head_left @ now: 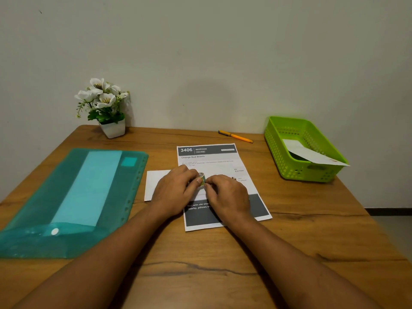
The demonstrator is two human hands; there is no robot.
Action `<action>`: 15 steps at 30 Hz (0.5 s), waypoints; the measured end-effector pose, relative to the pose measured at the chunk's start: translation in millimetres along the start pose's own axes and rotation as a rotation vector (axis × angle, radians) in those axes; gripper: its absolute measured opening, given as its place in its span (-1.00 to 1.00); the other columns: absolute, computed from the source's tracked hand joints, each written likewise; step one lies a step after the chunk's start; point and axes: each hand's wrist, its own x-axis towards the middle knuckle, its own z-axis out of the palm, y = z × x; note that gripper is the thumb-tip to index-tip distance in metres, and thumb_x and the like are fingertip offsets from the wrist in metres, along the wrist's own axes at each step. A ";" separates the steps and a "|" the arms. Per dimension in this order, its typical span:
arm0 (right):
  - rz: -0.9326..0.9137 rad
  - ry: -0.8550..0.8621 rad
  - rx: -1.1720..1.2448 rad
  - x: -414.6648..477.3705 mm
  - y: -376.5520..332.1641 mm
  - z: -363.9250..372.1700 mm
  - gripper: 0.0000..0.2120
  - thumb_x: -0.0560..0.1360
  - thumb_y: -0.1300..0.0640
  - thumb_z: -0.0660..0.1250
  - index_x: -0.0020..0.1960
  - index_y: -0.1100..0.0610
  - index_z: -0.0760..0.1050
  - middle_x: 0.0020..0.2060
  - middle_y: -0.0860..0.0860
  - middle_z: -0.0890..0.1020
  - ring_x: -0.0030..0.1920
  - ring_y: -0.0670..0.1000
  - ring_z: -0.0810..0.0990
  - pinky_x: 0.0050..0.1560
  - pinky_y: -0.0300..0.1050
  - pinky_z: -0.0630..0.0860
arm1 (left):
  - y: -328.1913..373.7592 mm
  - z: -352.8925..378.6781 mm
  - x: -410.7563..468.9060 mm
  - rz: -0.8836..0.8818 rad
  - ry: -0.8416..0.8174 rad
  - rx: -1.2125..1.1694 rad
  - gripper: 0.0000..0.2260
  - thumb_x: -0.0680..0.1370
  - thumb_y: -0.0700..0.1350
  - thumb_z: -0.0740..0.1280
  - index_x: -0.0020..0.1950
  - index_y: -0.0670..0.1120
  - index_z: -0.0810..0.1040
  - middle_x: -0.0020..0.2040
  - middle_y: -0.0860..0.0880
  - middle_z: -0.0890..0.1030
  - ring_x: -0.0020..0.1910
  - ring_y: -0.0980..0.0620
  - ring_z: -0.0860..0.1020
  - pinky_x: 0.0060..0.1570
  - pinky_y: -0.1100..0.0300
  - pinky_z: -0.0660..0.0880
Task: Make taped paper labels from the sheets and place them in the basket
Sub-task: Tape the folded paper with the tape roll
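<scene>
Both bare forearms reach forward and converge, palms down. The left grip [174,190] curls its thumb and fingers round a small green-patterned roll of tape [202,178]. The right grip [227,197] meets it, its curled fingertips pinching the roll's near side.

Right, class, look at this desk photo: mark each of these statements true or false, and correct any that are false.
1. The green basket already holds a slip of paper. True.
2. The orange pen lies inside the basket. False: it lies on the table by the wall, left of the basket.
3. The left hand and right hand both pinch the tape roll over the printed sheet. True.
4. The flower pot stands on the teal folder. False: it stands on the table behind the folder.
</scene>
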 end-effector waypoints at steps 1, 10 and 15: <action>-0.002 -0.001 -0.004 -0.3 -0.5 0.0 -0.84 0.62 0.05 0.36 0.11 0.04 0.69 -0.03 -0.04 0.74 -0.09 -0.01 0.66 -0.09 -0.11 0.54 | 0.0 -0.3 -0.4 -0.005 -0.002 -0.007 -0.71 0.63 0.17 0.14 0.00 0.06 0.58 -0.12 0.11 0.48 -0.07 0.08 0.46 -0.13 0.07 0.44; 0.019 -0.008 -0.001 0.3 0.1 0.1 -0.88 0.59 0.07 0.35 0.01 0.05 0.65 -0.12 -0.03 0.71 -0.17 0.00 0.61 -0.18 -0.04 0.55 | 0.6 0.0 -0.3 -0.011 -0.025 -0.014 -0.70 0.63 0.18 0.13 0.00 0.08 0.58 -0.11 0.11 0.49 -0.05 0.08 0.46 -0.11 0.05 0.46; 0.048 -0.014 0.046 1.2 2.3 0.8 -0.86 0.60 0.04 0.36 0.08 0.03 0.66 -0.05 -0.05 0.72 -0.10 -0.04 0.62 -0.11 -0.06 0.59 | 2.2 -1.3 -0.3 -0.025 -0.019 -0.025 -0.68 0.63 0.18 0.11 0.03 0.05 0.58 -0.10 0.10 0.51 -0.05 0.08 0.47 -0.10 0.07 0.45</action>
